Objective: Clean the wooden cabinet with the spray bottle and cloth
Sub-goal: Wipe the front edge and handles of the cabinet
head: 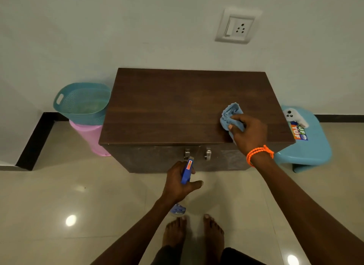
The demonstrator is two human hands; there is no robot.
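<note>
A low dark wooden cabinet (167, 107) stands against the wall, with two metal handles on its front. My right hand (249, 133) presses a crumpled light blue cloth (231, 113) onto the right part of the cabinet top. An orange cord is tied round that wrist. My left hand (178, 183) grips a spray bottle (187, 171) by its blue trigger head, in front of the cabinet and below its top. The bottle's body hangs under my hand, mostly hidden.
A teal basket (82, 101) sits on a pink bin (90, 136) at the cabinet's left. A light blue plastic stool (311, 146) at the right carries a white controller (293, 114). A wall socket (237, 26) is above. My bare feet (194, 231) stand on glossy tiles.
</note>
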